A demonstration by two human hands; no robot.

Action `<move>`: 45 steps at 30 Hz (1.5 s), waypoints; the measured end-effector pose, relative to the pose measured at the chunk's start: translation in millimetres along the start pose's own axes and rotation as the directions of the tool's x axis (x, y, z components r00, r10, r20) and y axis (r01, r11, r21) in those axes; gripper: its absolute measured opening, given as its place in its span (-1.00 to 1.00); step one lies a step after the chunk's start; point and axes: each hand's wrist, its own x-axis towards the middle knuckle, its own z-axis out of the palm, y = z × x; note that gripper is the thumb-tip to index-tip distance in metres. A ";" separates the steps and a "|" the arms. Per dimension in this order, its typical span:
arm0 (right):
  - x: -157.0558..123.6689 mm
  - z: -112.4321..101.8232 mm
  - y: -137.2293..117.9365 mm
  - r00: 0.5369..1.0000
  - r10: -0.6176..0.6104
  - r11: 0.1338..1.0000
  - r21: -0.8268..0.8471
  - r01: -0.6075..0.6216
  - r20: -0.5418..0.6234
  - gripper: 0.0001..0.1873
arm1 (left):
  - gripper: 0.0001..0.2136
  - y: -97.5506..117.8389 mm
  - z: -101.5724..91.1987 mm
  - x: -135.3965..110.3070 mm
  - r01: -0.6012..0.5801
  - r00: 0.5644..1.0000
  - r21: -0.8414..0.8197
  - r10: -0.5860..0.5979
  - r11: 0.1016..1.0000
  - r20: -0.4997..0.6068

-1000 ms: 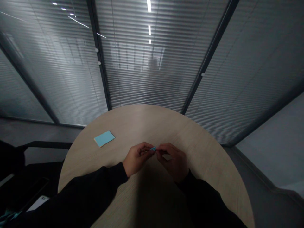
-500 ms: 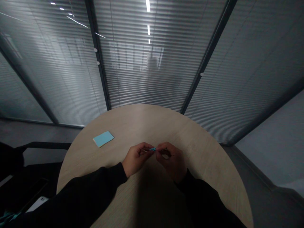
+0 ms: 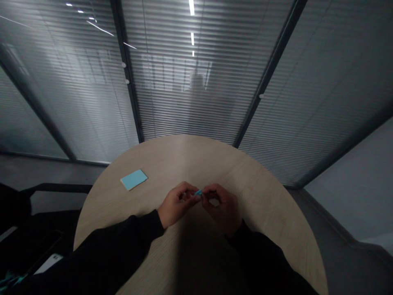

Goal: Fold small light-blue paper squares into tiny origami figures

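Observation:
Between my two hands is a small folded piece of blue paper (image 3: pixel 198 192), mostly covered by fingertips. My left hand (image 3: pixel 177 203) pinches it from the left with thumb and forefinger. From the right, my right hand (image 3: pixel 222 206) has thumb and fingertips closed on its other end. Both hands are just above the round wooden table (image 3: pixel 258 196). To the left of my left hand lies a pad of light blue paper (image 3: pixel 134 180), flat on the tabletop.
Glass panels with blinds (image 3: pixel 190 110) stand behind the table's far edge. A black chair (image 3: pixel 55 188) is at the left, with a white item (image 3: pixel 49 263) low on that side. A pale wall (image 3: pixel 362 188) rises at the right.
My left forefinger has lifted slightly, and the blue paper sits at a slightly different angle between the fingertips. My right hand has hardly moved.

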 end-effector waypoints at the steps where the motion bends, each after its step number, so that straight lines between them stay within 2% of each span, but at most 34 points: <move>1: 0.0 -0.6 -0.1 1.000 -0.017 1.000 -0.013 0.017 0.006 -0.93 | -0.73 0.6 -0.1 -0.4 0.031 0.999 -0.015 -0.030 0.999 0.014; 5: -0.1 -1.5 0.7 0.995 -0.096 0.992 -0.075 0.098 0.029 -0.95 | -0.63 0.6 -0.4 -1.7 0.103 0.994 -0.056 -0.102 0.993 0.032; 10: -0.5 0.5 2.3 0.988 -0.147 0.983 -0.103 0.151 0.046 -0.92 | -0.65 -0.4 -0.9 -1.6 0.099 0.995 -0.093 -0.097 0.991 0.027; 16: -0.2 0.4 1.0 0.990 -0.134 0.986 -0.098 0.138 0.050 -0.92 | -0.74 0.6 -1.8 -1.9 0.071 0.996 -0.034 -0.069 0.997 0.061; 21: -0.4 -0.4 -0.4 0.993 -0.096 0.992 -0.071 0.101 0.063 -0.94 | -0.78 -0.6 -3.2 -2.3 0.057 0.998 0.049 -0.059 0.997 0.039; 26: -1.7 1.2 0.7 0.999 -0.011 1.000 -0.010 0.012 0.053 -0.96 | -0.78 -2.7 -3.1 -2.7 0.028 1.000 0.066 -0.029 0.997 0.011; 29: -2.4 2.6 2.3 0.995 0.070 0.991 0.108 -0.077 0.073 -0.97 | -0.78 -2.1 -3.3 -3.1 0.025 0.999 0.064 -0.026 0.998 0.019; 32: -2.4 3.6 4.0 0.976 0.180 0.940 0.271 -0.206 0.119 -0.90 | -0.79 0.2 -3.9 -2.6 -0.006 1.000 0.083 0.004 0.997 0.021; 36: -1.7 4.6 5.1 0.931 0.305 0.830 0.423 -0.364 0.202 -0.80 | -0.82 3.3 -3.7 -1.2 -0.052 0.999 0.097 0.053 0.994 -0.005; 39: -1.6 5.3 5.2 0.925 0.309 0.804 0.458 -0.379 0.222 -0.78 | -0.82 3.6 -2.9 -1.2 -0.057 0.998 0.085 0.057 0.995 -0.001; 45: -2.4 4.6 4.4 0.934 0.277 0.834 0.425 -0.350 0.227 -0.83 | -0.80 2.9 -2.8 -1.9 -0.055 0.998 0.035 0.054 0.998 0.034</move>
